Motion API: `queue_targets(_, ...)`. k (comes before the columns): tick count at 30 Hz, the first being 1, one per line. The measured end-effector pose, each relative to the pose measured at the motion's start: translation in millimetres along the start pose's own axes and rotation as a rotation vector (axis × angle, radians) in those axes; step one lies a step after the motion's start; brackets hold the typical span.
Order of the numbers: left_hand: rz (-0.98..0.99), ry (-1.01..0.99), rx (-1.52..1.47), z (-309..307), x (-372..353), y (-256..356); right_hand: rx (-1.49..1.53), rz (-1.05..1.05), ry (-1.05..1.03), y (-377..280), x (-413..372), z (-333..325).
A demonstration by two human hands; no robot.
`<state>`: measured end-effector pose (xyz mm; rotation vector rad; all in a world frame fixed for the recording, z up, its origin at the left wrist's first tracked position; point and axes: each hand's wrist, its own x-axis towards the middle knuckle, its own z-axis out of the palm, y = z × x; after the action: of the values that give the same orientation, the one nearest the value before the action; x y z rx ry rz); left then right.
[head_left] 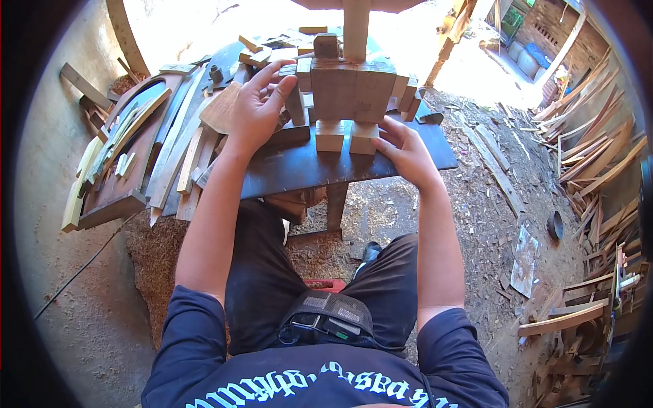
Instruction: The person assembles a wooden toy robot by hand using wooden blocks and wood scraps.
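A figure built of wooden blocks (354, 92) stands upright on the dark work table, with a broad block as its body, two short leg blocks and stepped arm pieces at the sides. My left hand (262, 109) is at its left side, thumb and fingers around the small arm block (288, 70). Low on the other side, my right hand (406, 148) grips the right leg block (364, 138), its fingers partly hidden behind the wood. Above the body rises a square post (355, 30) carrying a wide wooden piece, cut off by the top edge.
Offcuts (255, 54) and long wood strips (178, 146) cover the left of the table (299, 170). A curved wooden frame (115, 204) leans there with thin sticks. Curved slats (598, 156) are stacked along the right wall. Shavings and planks (500, 170) litter the ground.
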<state>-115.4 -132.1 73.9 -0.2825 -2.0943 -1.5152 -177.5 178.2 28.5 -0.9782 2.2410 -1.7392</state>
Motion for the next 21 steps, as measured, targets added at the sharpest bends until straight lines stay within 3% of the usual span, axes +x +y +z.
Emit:
queue_targets(7, 0.085, 0.005, -0.16, 5.1, -5.7, -6.6, 0.019, 0.044, -0.01, -9.5, -2.0, 0.5)
queue_targets(13, 0.23, 0.509, 0.274, 25.4, -44.1, 8.5, 0.007, 0.033, 0.035, -3.5, -4.0, 3.1)
queue_targets(16, 0.087, 0.334, 0.335, 36.8, -90.7, 14.5, -0.025, 0.035, 0.076, -4.8, -5.0, 4.1)
queue_targets(19, 0.146, 0.033, 0.392, 53.8, -111.7, 5.9, -0.014, -0.024, 0.145, -3.0, -1.5, 8.2)
queue_targets(21, 0.209, 0.071, 0.503, 69.4, -109.0, 6.4, -0.048, 0.026, 0.174, -10.3, -1.5, 17.1)
